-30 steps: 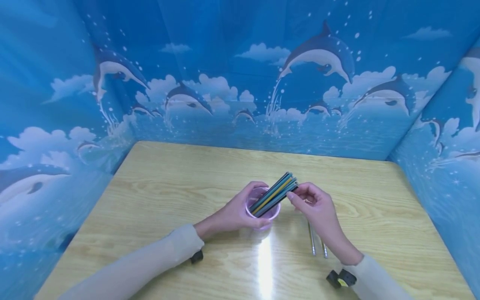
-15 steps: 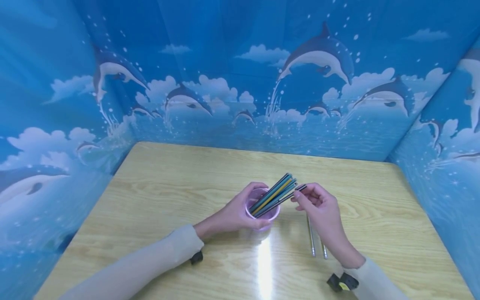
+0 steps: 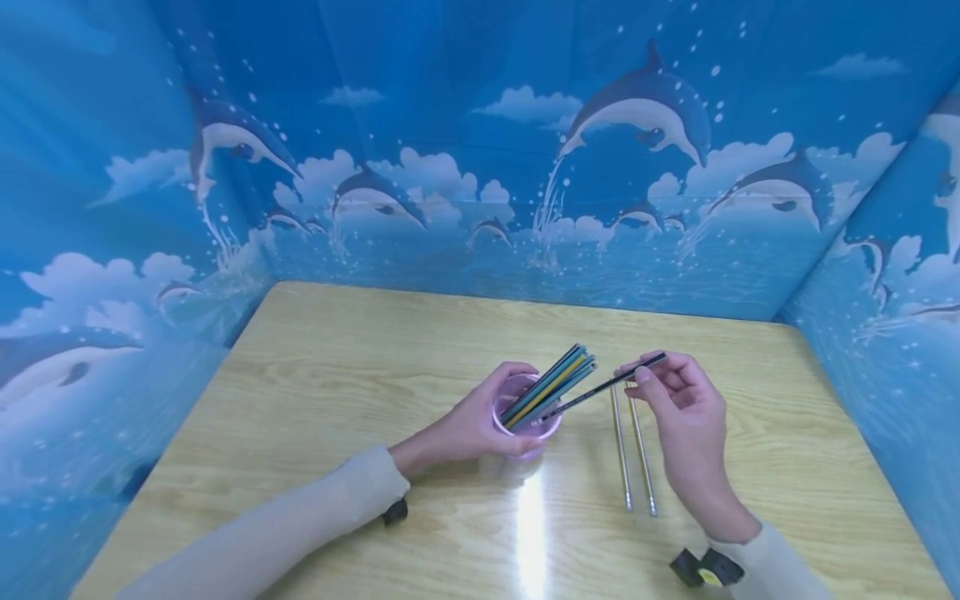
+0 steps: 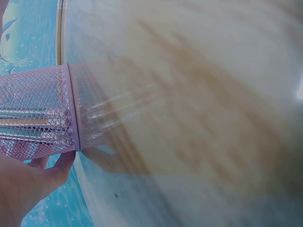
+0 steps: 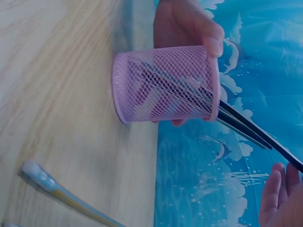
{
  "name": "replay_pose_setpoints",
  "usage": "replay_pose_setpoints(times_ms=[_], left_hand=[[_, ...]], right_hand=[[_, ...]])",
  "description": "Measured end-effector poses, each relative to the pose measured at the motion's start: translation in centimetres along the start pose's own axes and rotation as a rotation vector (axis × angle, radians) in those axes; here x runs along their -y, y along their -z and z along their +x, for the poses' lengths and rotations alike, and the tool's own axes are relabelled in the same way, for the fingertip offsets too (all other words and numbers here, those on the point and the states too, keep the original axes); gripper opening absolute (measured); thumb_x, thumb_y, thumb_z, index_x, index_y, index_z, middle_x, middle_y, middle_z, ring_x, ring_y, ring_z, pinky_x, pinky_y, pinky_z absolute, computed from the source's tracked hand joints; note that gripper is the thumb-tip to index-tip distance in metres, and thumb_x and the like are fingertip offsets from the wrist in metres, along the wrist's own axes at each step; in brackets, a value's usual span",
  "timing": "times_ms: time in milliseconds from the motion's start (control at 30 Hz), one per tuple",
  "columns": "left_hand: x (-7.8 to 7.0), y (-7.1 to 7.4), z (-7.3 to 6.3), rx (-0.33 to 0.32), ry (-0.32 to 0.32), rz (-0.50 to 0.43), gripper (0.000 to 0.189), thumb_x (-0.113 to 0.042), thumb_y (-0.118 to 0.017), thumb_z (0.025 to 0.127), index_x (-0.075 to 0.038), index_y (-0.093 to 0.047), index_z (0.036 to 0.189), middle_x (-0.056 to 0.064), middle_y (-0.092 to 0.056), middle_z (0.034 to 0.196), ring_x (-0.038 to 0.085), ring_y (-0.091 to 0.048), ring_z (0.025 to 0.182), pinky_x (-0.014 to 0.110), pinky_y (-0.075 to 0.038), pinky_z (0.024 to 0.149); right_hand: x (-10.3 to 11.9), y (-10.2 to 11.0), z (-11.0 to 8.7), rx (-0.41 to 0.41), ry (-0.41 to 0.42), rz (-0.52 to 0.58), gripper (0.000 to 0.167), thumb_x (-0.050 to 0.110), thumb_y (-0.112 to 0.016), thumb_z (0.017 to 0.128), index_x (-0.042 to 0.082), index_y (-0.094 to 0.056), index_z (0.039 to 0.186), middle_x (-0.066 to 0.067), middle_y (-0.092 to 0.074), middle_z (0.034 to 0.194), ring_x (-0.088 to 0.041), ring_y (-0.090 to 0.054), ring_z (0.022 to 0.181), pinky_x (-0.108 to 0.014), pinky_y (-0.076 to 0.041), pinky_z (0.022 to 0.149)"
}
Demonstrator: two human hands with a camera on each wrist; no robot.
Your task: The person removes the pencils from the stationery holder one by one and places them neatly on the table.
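Note:
A pink mesh pencil cup (image 3: 552, 430) stands on the table, its mouth holding a bundle of pencils (image 3: 542, 392), mostly dark green and blue with one yellow. My left hand (image 3: 471, 425) grips the cup around its side; in the left wrist view the fingers of that hand (image 4: 33, 182) lie near the base. Between thumb and fingers, my right hand (image 3: 692, 429) pinches a black pencil (image 3: 597, 389) by its upper end. This pencil slants, with its lower end still at the cup's mouth, as the right wrist view of the cup (image 5: 165, 85) also shows.
Two pencils, a silvery one (image 3: 622, 454) and a yellowish one (image 3: 642, 458), lie side by side on the wooden table (image 3: 360, 350), right of the cup. A blue dolphin-print curtain (image 3: 450, 183) surrounds the table's back and sides.
My right hand has drawn the black pencil away from the bundle, moving right and pulling it mostly out of the cup. The left hand and cup have stayed put.

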State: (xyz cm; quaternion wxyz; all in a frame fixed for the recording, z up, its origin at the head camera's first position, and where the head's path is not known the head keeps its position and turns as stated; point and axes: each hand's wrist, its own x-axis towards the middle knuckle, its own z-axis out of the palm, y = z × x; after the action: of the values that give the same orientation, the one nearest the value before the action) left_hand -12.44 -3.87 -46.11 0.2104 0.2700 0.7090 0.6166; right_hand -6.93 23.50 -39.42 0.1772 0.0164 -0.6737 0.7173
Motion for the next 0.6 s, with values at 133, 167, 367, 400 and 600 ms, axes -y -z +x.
replay_pose_setpoints(times_ms=[133, 167, 367, 400, 600], left_hand=[[0.0, 0.0, -0.1, 0.000, 0.001, 0.008, 0.093, -0.010, -0.093, 0.085, -0.015, -0.040, 0.161, 0.002, -0.057, 0.153, 0.022, -0.058, 0.139, 0.038, -0.051, 0.114], [0.0, 0.0, -0.1, -0.002, 0.002, 0.008, 0.094, -0.010, -0.094, 0.084, -0.016, -0.040, 0.161, 0.001, -0.057, 0.154, 0.022, -0.058, 0.139, 0.038, -0.051, 0.113], [0.0, 0.1, -0.2, -0.001, 0.001, 0.013, 0.095, -0.011, -0.094, 0.084, -0.014, -0.039, 0.162, 0.004, -0.056, 0.155, 0.025, -0.057, 0.140, 0.041, -0.050, 0.115], [0.0, 0.1, -0.2, -0.001, 0.001, 0.012, 0.095, -0.011, -0.093, 0.084, -0.014, -0.039, 0.162, 0.005, -0.056, 0.155, 0.025, -0.057, 0.140, 0.041, -0.050, 0.115], [0.0, 0.0, -0.1, 0.000, 0.008, 0.006, 0.094, -0.012, -0.094, 0.085, -0.017, -0.040, 0.162, 0.001, -0.057, 0.153, 0.021, -0.058, 0.138, 0.038, -0.051, 0.113]], right_hand=[[0.4, 0.5, 0.4, -0.006, 0.060, 0.112, 0.012, -0.007, -0.064, 0.106, -0.014, -0.060, 0.115, -0.018, -0.074, 0.104, -0.025, -0.078, 0.098, -0.033, -0.066, 0.084], [0.5, 0.6, 0.5, -0.002, 0.072, 0.145, 0.011, -0.009, -0.063, 0.106, -0.014, -0.060, 0.115, -0.018, -0.073, 0.104, -0.026, -0.078, 0.098, -0.033, -0.066, 0.084], [0.9, 1.1, 1.0, 0.028, 0.160, 0.372, 0.009, -0.017, -0.056, 0.105, -0.019, -0.057, 0.114, -0.024, -0.069, 0.105, -0.032, -0.078, 0.098, -0.038, -0.066, 0.084], [0.9, 1.2, 1.1, 0.034, 0.174, 0.403, 0.009, -0.018, -0.055, 0.105, -0.020, -0.056, 0.114, -0.025, -0.068, 0.105, -0.033, -0.077, 0.097, -0.039, -0.066, 0.084], [0.9, 2.1, 1.2, 0.054, 0.189, 0.476, 0.010, -0.022, -0.051, 0.104, -0.021, -0.055, 0.113, -0.025, -0.065, 0.109, -0.033, -0.076, 0.096, -0.039, -0.066, 0.086]])
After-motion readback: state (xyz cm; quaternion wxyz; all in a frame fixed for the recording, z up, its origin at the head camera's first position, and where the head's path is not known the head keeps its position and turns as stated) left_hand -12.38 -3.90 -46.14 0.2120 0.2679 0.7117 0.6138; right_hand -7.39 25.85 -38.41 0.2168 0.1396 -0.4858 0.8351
